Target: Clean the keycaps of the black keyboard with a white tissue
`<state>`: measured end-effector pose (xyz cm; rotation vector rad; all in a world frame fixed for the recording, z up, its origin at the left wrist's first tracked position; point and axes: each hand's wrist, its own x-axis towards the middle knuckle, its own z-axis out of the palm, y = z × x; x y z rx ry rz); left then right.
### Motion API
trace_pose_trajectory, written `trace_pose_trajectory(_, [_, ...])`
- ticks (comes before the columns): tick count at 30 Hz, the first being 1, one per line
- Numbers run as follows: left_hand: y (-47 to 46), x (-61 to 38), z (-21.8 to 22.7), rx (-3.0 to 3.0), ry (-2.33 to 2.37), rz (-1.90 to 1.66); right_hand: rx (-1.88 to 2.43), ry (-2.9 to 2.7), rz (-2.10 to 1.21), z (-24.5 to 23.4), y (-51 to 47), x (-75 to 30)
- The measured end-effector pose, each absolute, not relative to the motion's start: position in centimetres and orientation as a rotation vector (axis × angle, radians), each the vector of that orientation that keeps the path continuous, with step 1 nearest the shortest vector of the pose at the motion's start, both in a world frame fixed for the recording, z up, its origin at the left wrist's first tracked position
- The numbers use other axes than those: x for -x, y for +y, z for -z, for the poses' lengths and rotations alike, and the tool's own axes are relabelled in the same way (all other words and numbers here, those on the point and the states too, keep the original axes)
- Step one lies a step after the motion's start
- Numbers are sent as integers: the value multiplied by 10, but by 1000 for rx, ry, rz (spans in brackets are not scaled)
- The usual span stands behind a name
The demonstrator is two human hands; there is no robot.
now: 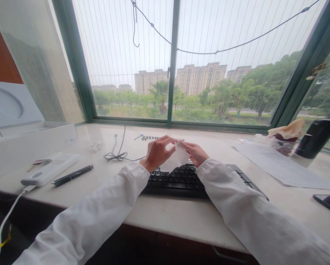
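Observation:
A thin white tissue (178,156) hangs between my hands above the black keyboard (178,180). My left hand (160,151) is closed, thumb and forefinger pinched at the tissue's upper left. From the other side my right hand (194,152) grips the tissue's top edge with its fingertips. Whether something small lies inside the tissue cannot be seen. Behind the hands, a row of small black keycaps (150,138) lies on the white desk, partly hidden, with a thin blue tool (139,136) at its left end.
On the left are a coiled black cable (116,156), a black pen (72,175), a white power bank (50,171) with keys (39,163) on it, and an open white box (29,143). Paper sheets (286,165), a black bottle (316,138) and a phone (329,203) lie right.

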<state>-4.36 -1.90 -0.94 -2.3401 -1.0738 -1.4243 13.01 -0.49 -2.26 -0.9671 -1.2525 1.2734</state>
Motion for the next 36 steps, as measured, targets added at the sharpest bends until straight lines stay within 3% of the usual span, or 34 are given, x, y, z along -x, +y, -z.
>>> trace_pose_trajectory(6, [-20,44,11,2338,-1042,1467,989,-1333,-1123,19,-9,-128])
trace_pose_trajectory(36, [-16,47,12,2393,-1034,1335,976,-1364,-1250,23,-11,-129])
